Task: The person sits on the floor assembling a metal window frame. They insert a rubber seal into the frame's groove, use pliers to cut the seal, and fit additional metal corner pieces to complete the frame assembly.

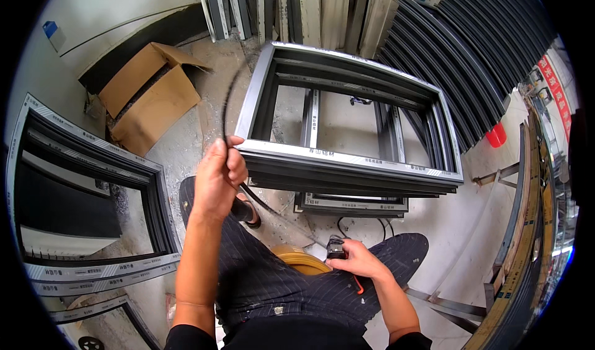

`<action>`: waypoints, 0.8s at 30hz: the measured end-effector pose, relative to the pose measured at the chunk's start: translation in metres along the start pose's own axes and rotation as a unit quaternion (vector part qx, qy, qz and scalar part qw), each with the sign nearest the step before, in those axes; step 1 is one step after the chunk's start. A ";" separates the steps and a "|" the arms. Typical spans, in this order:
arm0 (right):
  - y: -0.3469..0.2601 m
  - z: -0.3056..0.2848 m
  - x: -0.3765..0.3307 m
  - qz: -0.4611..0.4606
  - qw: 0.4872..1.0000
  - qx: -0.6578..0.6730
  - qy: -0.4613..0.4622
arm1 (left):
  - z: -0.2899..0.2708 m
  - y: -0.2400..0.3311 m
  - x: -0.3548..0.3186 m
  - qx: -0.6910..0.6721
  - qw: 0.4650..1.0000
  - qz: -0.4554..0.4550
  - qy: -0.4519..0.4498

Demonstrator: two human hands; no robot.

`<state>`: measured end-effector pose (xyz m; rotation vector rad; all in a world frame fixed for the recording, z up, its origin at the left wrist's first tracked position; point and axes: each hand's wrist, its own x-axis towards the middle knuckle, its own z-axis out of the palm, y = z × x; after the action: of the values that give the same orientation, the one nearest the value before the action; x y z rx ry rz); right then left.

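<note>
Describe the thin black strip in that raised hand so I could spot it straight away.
Start at the big grey metal window frame lying flat in the middle of the floor. At its near left corner the person's left hand is raised, its grip closed on a thin black flexible rubber strip. Unlike the straight, stiff frame bars around it, the strip is slender and arcs upward in a curve.

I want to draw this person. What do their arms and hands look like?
Both forearms are bare, and the left hand and right hand wear no gloves. Short black sleeves show at the bottom edge. I see no watch or rings, only a faint line around the left forearm.
</note>
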<state>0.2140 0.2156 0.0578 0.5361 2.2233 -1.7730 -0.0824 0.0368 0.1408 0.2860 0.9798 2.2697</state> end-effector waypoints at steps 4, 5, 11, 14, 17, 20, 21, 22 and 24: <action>-0.019 0.009 -0.005 0.049 0.946 0.290 0.140 | 0.007 -0.014 -0.023 0.166 0.985 -0.049 -0.014; -0.021 0.000 -0.007 0.055 0.921 0.363 0.131 | 0.009 -0.020 -0.031 0.168 0.984 -0.052 -0.020; -0.014 0.017 -0.016 0.108 0.708 0.698 0.010 | 0.005 -0.052 -0.069 0.122 0.978 -0.163 -0.041; -0.010 0.058 -0.027 0.162 0.696 0.696 -0.060 | -0.005 -0.066 -0.084 0.143 0.971 -0.184 -0.045; -0.030 0.076 -0.036 0.177 0.717 0.663 -0.123 | -0.006 -0.070 -0.098 0.177 0.967 -0.180 -0.030; -0.054 0.070 -0.036 0.099 0.862 0.486 -0.101 | -0.003 -0.072 -0.113 0.230 0.963 -0.140 -0.006; -0.059 0.067 -0.035 0.065 0.915 0.390 -0.083 | -0.002 -0.072 -0.117 0.250 0.960 -0.122 0.001; -0.049 0.065 -0.033 0.088 0.963 0.250 -0.054 | -0.001 -0.071 -0.120 0.331 0.939 -0.094 -0.007; -0.074 0.052 -0.025 -0.018 0.996 -0.073 0.040 | 0.003 -0.070 -0.124 0.478 0.878 -0.005 -0.023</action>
<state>0.2035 0.1470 0.1210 0.5469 2.4092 -1.6153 0.0476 -0.0043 0.0997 0.7296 2.0058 1.5757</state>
